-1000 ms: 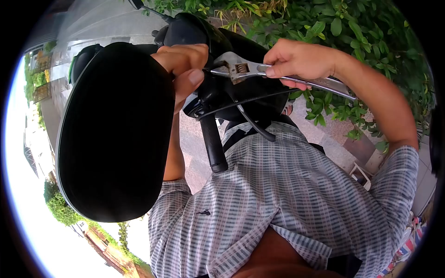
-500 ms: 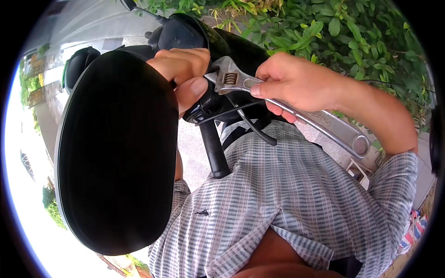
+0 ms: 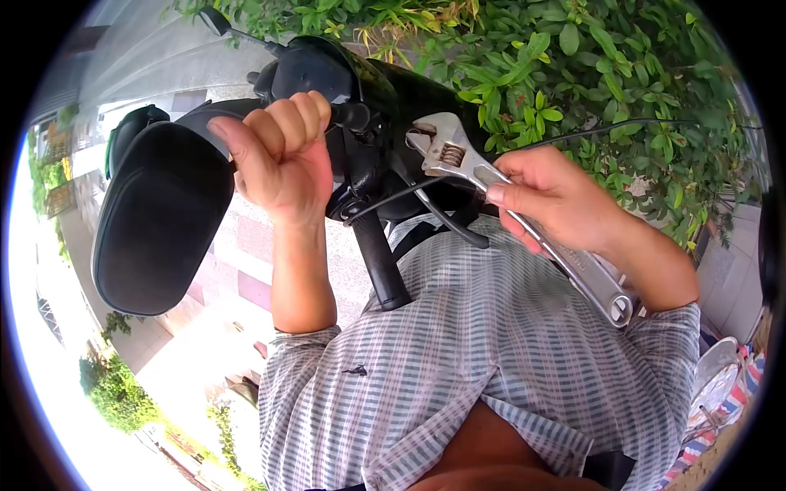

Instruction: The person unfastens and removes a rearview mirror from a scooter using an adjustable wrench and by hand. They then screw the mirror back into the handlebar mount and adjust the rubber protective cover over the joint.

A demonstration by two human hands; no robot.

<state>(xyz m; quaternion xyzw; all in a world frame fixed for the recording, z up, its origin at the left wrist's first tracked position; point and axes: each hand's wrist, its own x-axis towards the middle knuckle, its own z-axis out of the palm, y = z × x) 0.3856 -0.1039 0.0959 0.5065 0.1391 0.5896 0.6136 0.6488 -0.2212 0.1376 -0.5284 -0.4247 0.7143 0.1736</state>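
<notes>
My left hand (image 3: 286,155) is closed in a fist around the stem of a black scooter mirror (image 3: 164,221), palm side toward me. The mirror's dark oval housing hangs to the left of the fist. Right of the fist, a black joint (image 3: 354,116) shows at the stem's end. In my right hand (image 3: 548,196) is a worn silver adjustable wrench (image 3: 454,155), gripped along its handle. Its jaws point up and left, apart from the joint, with nothing visible between them. Below are a brake lever (image 3: 454,221) and a ribbed black handlebar grip (image 3: 381,262).
A second mirror (image 3: 214,22) stands out at the scooter's far side. Dense green bushes (image 3: 573,74) press close at the upper right, with a thin black cable (image 3: 622,127) in front. My checked shirt (image 3: 458,344) is near the grip. A striped bag (image 3: 704,438) lies at lower right.
The wrench has come off the mirror joint and moved right and downward. My left hand has turned palm toward me, and the mirror has swung left, appearing smaller.
</notes>
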